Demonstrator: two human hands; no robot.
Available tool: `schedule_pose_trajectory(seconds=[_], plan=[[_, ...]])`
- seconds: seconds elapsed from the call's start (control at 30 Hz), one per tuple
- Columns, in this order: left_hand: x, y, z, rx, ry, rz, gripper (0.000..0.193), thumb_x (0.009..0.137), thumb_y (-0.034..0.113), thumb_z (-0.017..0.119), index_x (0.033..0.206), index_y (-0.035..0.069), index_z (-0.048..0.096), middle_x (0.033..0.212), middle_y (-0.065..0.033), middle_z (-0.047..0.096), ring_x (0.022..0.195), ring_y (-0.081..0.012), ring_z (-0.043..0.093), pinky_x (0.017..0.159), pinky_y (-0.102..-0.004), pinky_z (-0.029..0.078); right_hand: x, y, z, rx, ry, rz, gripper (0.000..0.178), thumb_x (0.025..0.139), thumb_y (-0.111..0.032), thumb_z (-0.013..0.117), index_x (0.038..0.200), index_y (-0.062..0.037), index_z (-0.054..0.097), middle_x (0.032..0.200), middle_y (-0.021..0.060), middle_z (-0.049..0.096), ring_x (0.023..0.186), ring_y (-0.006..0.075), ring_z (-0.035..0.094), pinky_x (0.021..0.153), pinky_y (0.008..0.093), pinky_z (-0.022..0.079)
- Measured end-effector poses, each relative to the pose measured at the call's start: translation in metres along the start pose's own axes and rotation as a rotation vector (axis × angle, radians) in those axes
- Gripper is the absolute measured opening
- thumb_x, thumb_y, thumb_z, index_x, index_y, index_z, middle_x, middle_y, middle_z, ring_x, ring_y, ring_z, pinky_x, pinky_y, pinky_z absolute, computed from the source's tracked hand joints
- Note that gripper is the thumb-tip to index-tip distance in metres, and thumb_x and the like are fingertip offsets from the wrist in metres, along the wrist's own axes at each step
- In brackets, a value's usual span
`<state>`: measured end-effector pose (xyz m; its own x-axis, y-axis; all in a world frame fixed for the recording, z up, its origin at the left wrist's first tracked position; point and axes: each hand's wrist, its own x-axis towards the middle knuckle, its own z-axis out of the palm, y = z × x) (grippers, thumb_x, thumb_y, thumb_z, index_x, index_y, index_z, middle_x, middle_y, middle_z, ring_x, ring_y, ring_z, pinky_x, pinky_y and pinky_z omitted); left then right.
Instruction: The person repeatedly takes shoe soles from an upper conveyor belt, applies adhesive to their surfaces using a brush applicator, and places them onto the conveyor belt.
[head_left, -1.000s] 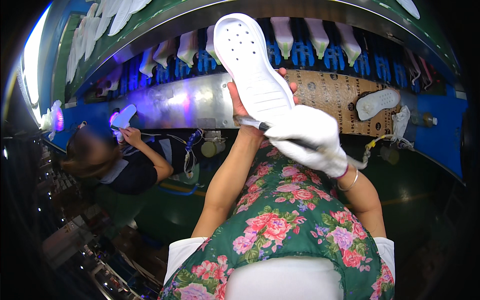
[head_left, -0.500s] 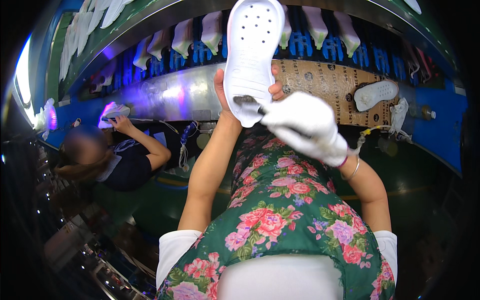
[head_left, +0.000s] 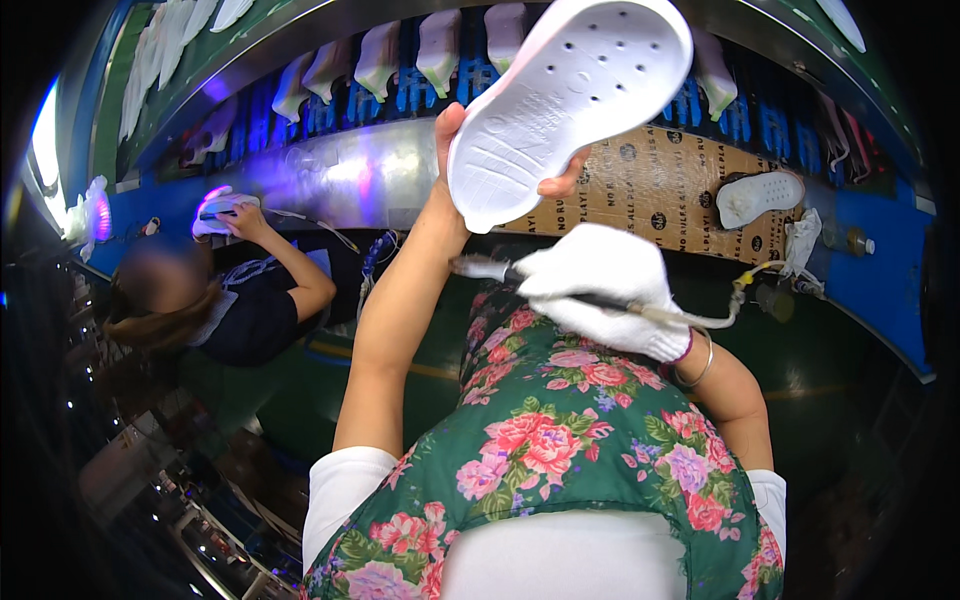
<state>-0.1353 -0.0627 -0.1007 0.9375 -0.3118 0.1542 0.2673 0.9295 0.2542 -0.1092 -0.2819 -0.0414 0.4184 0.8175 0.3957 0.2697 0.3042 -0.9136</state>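
Observation:
A white shoe sole (head_left: pixel 560 100) with round holes toward its far end is held up by my bare left hand (head_left: pixel 445 185). The thumb is along its left edge and the fingers curl round its right edge; the palm is hidden behind it. My right hand (head_left: pixel 600 290), in a white knitted glove, is closed round a slim brush (head_left: pixel 487 268) with a dark handle. A thin hose (head_left: pixel 700 321) runs from the brush's rear end. The brush tip is below the sole's near end, apart from it, close in front of my left forearm.
Printed brown cardboard (head_left: pixel 640 195) covers part of the metal bench (head_left: pixel 330 170). Another white sole (head_left: pixel 760 197), a crumpled cloth (head_left: pixel 802 238) and a clear bottle (head_left: pixel 848 238) are at right. Pale shoe parts (head_left: pixel 378 58) line a blue rack behind. A co-worker (head_left: pixel 255 300) handles a shoe at left.
The sole has tilted, its far end swinging right, and my left hand has turned with it. My right hand has drawn the brush off the sole and down toward me.

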Motion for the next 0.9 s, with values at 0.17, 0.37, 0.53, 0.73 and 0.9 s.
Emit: schedule_pose_trajectory(seconds=[0.17, 0.37, 0.53, 0.73, 0.9], plan=[[-0.004, 0.009, 0.005, -0.033, -0.028, -0.053, 0.097, 0.076, 0.066, 0.068, 0.147, 0.004, 0.046, 0.132, -0.0302, 0.053, 0.113, -0.0410, 0.054, 0.079, -0.0458, 0.048, 0.013, 0.005, -0.006, -0.352, 0.077, -0.173, 0.025, 0.076, -0.002, 0.079, 0.100, -0.0080, 0.076, 0.099, 0.0108, 0.075, 0.084, 0.0272, 0.072, 0.073, 0.0360, 0.056], [-0.009, 0.025, 0.009, -0.084, -0.019, -0.070, 0.096, 0.078, 0.064, 0.068, 0.150, 0.005, 0.043, 0.135, -0.0309, 0.052, 0.117, -0.0443, 0.052, 0.087, -0.0508, 0.050, 0.014, 0.003, 0.012, -0.111, -0.014, -0.076, 0.025, 0.079, -0.006, 0.078, 0.104, -0.0103, 0.076, 0.101, 0.0092, 0.075, 0.086, 0.0244, 0.071, 0.076, 0.0362, 0.056], [-0.001, 0.019, 0.009, 0.178, 0.234, -0.025, 0.102, 0.070, 0.070, 0.075, 0.146, 0.009, 0.046, 0.125, -0.0288, 0.050, 0.102, -0.0332, 0.049, 0.069, -0.0366, 0.045, 0.009, 0.016, -0.001, -0.130, 0.098, 0.036, 0.020, 0.080, -0.005, 0.079, 0.100, -0.0071, 0.077, 0.097, 0.0098, 0.076, 0.086, 0.0224, 0.072, 0.079, 0.0336, 0.057], [-0.012, -0.009, 0.001, -0.007, 0.375, 0.112, 0.093, 0.082, 0.065, 0.066, 0.152, 0.009, 0.041, 0.129, -0.0298, 0.054, 0.101, -0.0411, 0.060, 0.082, -0.0521, 0.053, -0.006, 0.025, 0.000, 0.037, 0.203, 0.240, 0.020, 0.080, -0.003, 0.080, 0.099, -0.0008, 0.077, 0.096, 0.0106, 0.076, 0.083, 0.0167, 0.071, 0.075, 0.0300, 0.056], [-0.027, -0.022, -0.003, 0.076, 0.335, 0.137, 0.088, 0.095, 0.069, 0.042, 0.153, 0.004, 0.037, 0.133, -0.0309, 0.056, 0.109, -0.0426, 0.063, 0.087, -0.0540, 0.054, 0.000, 0.016, -0.023, 0.052, 0.287, 0.304, 0.019, 0.080, 0.000, 0.078, 0.099, -0.0016, 0.078, 0.098, 0.0094, 0.076, 0.088, 0.0182, 0.072, 0.080, 0.0302, 0.056]])
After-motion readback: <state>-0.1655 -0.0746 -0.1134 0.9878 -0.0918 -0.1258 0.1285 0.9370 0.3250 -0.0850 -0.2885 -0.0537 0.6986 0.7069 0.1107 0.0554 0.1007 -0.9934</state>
